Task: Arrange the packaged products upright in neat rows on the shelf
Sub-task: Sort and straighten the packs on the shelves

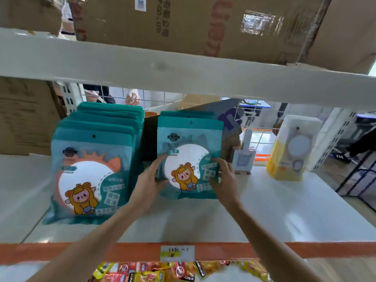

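Two upright rows of teal mirror packets with a cartoon figure stand on the white shelf [264, 210]. The left row [91, 169] holds several packets and stands untouched. The right row [189, 151] is shorter. My left hand [151, 180] grips the left edge of its front packet and my right hand [222, 178] grips the right edge. The front packet stands upright between both hands. The packets behind it are mostly hidden.
A yellow and white packet stack [293, 149] stands at the right. A small pale item [244, 157] sits behind the right row. Cardboard boxes [26, 117] fill the left and the upper shelf. Snack bags [179, 270] lie on the shelf below. Another person's gloved hand [132, 97] shows behind the wire mesh.
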`<act>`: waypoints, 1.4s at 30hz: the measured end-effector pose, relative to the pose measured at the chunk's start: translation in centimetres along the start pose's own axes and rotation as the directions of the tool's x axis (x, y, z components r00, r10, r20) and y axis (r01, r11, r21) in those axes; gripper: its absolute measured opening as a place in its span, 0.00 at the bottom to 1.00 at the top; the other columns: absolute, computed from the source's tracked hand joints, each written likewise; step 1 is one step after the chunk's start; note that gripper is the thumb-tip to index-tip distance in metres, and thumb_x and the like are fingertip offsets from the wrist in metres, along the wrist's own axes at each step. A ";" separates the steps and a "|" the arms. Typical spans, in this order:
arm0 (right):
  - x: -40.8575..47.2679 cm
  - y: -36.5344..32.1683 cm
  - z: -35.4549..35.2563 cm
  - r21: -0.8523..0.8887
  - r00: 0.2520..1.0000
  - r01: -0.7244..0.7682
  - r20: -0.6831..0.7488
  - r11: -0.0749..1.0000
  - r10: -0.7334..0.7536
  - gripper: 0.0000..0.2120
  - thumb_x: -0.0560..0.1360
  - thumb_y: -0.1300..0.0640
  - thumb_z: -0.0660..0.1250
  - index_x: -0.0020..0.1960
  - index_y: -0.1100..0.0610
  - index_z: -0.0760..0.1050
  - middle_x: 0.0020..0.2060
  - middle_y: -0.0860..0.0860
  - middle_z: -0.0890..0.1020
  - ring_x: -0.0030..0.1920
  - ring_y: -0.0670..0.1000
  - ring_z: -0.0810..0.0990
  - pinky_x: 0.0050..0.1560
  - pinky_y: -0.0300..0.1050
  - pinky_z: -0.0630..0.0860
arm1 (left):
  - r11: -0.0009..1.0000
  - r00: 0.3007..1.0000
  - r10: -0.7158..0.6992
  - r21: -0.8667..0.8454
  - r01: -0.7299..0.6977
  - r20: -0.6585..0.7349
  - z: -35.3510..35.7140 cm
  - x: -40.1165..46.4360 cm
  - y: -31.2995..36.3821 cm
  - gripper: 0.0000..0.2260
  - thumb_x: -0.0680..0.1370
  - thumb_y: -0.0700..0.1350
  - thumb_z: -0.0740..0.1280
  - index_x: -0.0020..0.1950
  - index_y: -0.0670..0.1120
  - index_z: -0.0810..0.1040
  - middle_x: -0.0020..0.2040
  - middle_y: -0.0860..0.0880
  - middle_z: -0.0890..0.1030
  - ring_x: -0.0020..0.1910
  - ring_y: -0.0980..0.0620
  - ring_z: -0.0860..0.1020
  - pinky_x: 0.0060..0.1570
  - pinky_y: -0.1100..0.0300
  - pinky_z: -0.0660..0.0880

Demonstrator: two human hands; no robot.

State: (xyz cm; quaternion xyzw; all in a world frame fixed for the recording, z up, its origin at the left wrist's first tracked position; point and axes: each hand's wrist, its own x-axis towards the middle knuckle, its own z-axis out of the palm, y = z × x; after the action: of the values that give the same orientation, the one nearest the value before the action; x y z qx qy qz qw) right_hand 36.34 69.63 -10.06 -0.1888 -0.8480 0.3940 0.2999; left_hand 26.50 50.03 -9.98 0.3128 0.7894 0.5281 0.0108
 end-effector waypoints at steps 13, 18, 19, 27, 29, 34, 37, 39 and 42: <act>2.8 3.5 3.5 -0.019 0.988 0.143 0.068 0.990 -0.141 0.30 0.73 0.71 0.66 0.71 0.61 0.59 0.68 0.56 0.60 0.58 0.43 0.65 0.42 0.19 0.69 | 0.980 0.993 -0.001 0.198 0.025 -0.120 3.4 3.8 -4.1 0.32 0.76 0.37 0.65 0.73 0.60 0.58 0.71 0.48 0.64 0.69 0.48 0.64 0.65 0.42 0.67; 4.5 5.0 4.6 -0.032 0.980 0.197 0.024 0.980 -0.196 0.33 0.72 0.70 0.66 0.73 0.57 0.57 0.69 0.54 0.59 0.62 0.45 0.66 0.44 0.23 0.72 | 0.945 0.973 0.160 0.310 -0.103 -0.166 4.5 5.5 -5.5 0.36 0.74 0.34 0.68 0.75 0.53 0.55 0.70 0.43 0.64 0.68 0.46 0.66 0.68 0.47 0.64; 4.8 5.1 4.6 -0.033 0.980 0.199 0.024 0.979 -0.199 0.33 0.73 0.69 0.66 0.73 0.57 0.57 0.69 0.53 0.58 0.62 0.45 0.66 0.45 0.23 0.72 | 0.938 0.968 0.176 0.329 -0.110 -0.177 4.7 5.8 -5.7 0.37 0.73 0.34 0.69 0.74 0.53 0.53 0.71 0.43 0.63 0.68 0.46 0.66 0.69 0.48 0.63; 6.2 5.7 4.5 -0.117 0.976 0.215 0.061 0.970 -0.209 0.32 0.76 0.64 0.64 0.75 0.53 0.53 0.73 0.52 0.55 0.63 0.40 0.60 0.47 0.23 0.69 | 0.899 0.961 0.198 0.426 -0.100 -0.193 5.6 8.0 -6.4 0.34 0.74 0.36 0.68 0.75 0.48 0.55 0.73 0.42 0.60 0.70 0.43 0.62 0.67 0.51 0.60; 6.3 5.6 4.6 -0.144 0.976 0.214 0.060 0.966 -0.208 0.32 0.77 0.62 0.63 0.75 0.53 0.52 0.73 0.51 0.54 0.65 0.42 0.61 0.51 0.28 0.70 | 0.872 0.960 0.192 0.485 -0.072 -0.202 5.5 8.3 -6.8 0.34 0.74 0.38 0.69 0.75 0.48 0.56 0.73 0.42 0.62 0.70 0.41 0.62 0.66 0.44 0.62; 6.5 5.9 4.8 -0.297 0.980 0.197 0.026 0.934 -0.199 0.32 0.77 0.58 0.64 0.76 0.54 0.52 0.74 0.55 0.56 0.72 0.54 0.61 0.66 0.50 0.68 | 0.837 0.958 0.207 0.544 -0.068 -0.199 5.7 8.3 -7.1 0.35 0.74 0.40 0.69 0.75 0.50 0.54 0.74 0.43 0.60 0.72 0.41 0.59 0.66 0.42 0.60; 6.6 5.9 4.9 -0.381 0.984 0.176 0.038 0.908 -0.175 0.32 0.78 0.54 0.63 0.76 0.53 0.50 0.75 0.55 0.56 0.73 0.55 0.58 0.69 0.50 0.63 | 0.790 0.951 0.243 0.608 -0.080 -0.191 5.6 8.5 -7.3 0.38 0.72 0.41 0.72 0.75 0.51 0.54 0.72 0.42 0.65 0.69 0.40 0.64 0.62 0.39 0.66; 6.7 5.9 5.0 -0.452 0.985 0.163 0.022 0.877 -0.172 0.32 0.78 0.52 0.63 0.76 0.53 0.51 0.74 0.57 0.57 0.73 0.56 0.58 0.70 0.52 0.61 | 0.741 0.947 0.261 0.668 -0.074 -0.185 5.7 8.7 -7.5 0.40 0.69 0.42 0.74 0.74 0.50 0.55 0.69 0.41 0.68 0.66 0.38 0.69 0.58 0.37 0.71; 6.7 5.9 5.1 -0.516 0.986 0.136 -0.012 0.846 -0.166 0.32 0.76 0.50 0.65 0.76 0.54 0.55 0.72 0.60 0.61 0.71 0.60 0.62 0.67 0.57 0.65 | 0.697 0.938 0.282 0.715 -0.057 -0.200 5.9 8.6 -7.3 0.40 0.68 0.42 0.75 0.73 0.48 0.57 0.69 0.40 0.68 0.65 0.37 0.70 0.55 0.37 0.73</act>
State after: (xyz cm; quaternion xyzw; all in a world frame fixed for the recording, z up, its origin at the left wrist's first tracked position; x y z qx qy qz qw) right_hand 28.48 74.21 -14.87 -0.2056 -0.9256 0.1237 0.2926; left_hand 18.10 57.42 -15.97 0.2835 0.8895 0.2293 -0.2753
